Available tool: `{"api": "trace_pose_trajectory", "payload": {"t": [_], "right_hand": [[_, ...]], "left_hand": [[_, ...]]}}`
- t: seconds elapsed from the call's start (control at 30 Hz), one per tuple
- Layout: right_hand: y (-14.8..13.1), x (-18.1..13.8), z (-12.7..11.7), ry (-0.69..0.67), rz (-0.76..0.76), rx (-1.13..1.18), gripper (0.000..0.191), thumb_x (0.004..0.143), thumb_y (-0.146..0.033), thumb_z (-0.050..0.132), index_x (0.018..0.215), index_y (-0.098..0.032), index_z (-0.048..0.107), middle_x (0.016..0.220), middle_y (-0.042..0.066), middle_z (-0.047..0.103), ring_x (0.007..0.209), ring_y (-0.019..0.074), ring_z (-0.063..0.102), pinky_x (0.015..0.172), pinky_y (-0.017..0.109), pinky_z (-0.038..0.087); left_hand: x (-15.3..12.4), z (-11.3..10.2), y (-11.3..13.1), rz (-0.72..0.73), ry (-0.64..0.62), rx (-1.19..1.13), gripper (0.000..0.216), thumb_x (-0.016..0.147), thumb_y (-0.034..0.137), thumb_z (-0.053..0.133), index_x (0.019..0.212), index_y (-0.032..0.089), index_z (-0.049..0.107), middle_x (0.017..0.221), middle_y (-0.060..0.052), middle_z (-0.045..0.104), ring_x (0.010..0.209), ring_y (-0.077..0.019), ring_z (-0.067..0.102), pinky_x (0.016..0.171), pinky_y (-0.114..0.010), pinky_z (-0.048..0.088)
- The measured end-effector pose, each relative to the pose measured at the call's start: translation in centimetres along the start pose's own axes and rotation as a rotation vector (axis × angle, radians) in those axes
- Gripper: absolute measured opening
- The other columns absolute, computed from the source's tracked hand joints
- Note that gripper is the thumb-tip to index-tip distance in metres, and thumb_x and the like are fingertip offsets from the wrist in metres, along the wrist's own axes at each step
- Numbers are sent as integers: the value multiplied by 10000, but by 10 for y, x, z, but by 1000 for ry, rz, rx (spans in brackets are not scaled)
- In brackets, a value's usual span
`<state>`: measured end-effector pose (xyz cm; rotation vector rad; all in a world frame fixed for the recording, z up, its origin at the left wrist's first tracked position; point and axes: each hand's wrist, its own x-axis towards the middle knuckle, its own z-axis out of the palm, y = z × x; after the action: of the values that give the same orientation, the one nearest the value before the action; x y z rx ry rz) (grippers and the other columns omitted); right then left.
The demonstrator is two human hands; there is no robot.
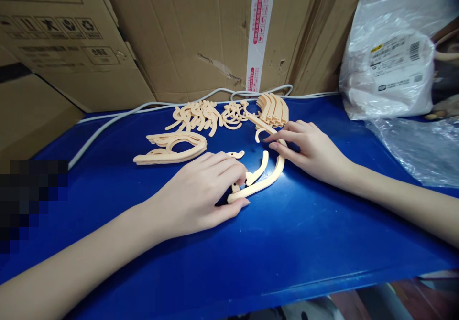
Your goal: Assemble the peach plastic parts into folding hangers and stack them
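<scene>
Cream-coloured and curved, a long strip (264, 183) is lying on the blue table (330, 239) between my hands as I am watching from afar. With my left hand (204, 191) I am pinching its near end between thumb and bent fingers. My right hand (310, 148) is resting its slightly parted thumb and forefinger at the far end; I cannot tell whether it is gripping. A short piece (260, 168) is lying inside the bend, and folded hangers (170, 149) are lying farther left.
</scene>
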<state>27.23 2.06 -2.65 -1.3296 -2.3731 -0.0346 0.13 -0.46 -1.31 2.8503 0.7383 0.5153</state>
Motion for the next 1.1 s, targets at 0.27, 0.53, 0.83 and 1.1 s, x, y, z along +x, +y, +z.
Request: {"api": "trace_pose_trajectory", "payload": {"t": [0.27, 0.53, 0.83, 1.1], "right_hand": [[0, 0, 3, 19, -22, -12, 332, 998, -378, 473, 1117, -218, 739, 972, 109, 637, 892, 272, 550, 797, 426, 413], [0, 0, 1, 4, -30, 4, 312, 1001, -353, 478, 1130, -205, 721, 1009, 110, 660, 942, 284, 573, 816, 434, 416], [-2, -1, 2, 30, -89, 26, 250, 1009, -300, 493, 1107, -213, 706, 1053, 98, 673, 1006, 270, 591, 833, 415, 417], [-4, -1, 1, 43, -190, 115, 248, 1007, -261, 501, 1130, -183, 703, 1034, 108, 669, 984, 246, 596, 861, 407, 456]], "left_hand": [[-1, -1, 3, 45, -3, -24, 50, 947, 217, 569, 930, 171, 555, 906, -3, 625, 887, -180, 553, 845, -329, 397], [-1, 0, 2, 72, -5, -24, 143, 955, 181, 543, 1083, 140, 592, 871, 3, 597, 846, -175, 525, 892, -337, 402], [-1, 0, 2, 84, 5, 3, 113, 963, 166, 498, 953, 150, 609, 814, -8, 600, 820, -174, 534, 863, -344, 447], [-2, 1, 2, 125, 15, 73, 110, 951, 128, 496, 929, 169, 596, 1128, -39, 717, 1057, -207, 607, 849, -328, 483]]}}
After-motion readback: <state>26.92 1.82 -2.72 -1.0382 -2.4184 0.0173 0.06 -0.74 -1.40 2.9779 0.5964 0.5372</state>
